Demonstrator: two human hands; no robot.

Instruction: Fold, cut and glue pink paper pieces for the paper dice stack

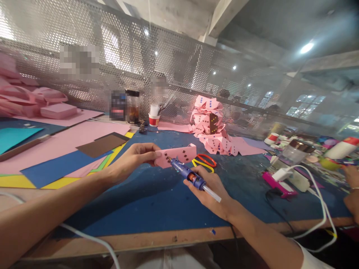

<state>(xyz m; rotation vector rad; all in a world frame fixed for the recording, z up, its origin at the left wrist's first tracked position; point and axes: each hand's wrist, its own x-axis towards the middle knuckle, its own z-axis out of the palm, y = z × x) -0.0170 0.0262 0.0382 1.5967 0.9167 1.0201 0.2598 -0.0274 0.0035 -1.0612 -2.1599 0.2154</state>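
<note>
My left hand (141, 155) pinches one end of a folded pink paper piece (190, 152) marked with small dark squares, held above the blue table mat (146, 209). In my right hand (214, 186) is a blue hot glue gun (183, 170), with a pale glue stick jutting from its back. The gun's nozzle is at the face of the pink paper; whether it touches I cannot tell. Just beyond my right hand lie scissors (206, 161) with red and yellow handles. A pile of similar pink paper pieces (211, 123) with coloured squares stands farther back.
Coloured paper sheets (58, 168) cover the left side, with pink strips (17, 93) heaped behind. A jar (133, 108) and a paper cup (154, 119) stand by the perforated metal screen (174, 78). At right are a pink power strip (279, 185), white cables, scraps and another person's hand (352, 177).
</note>
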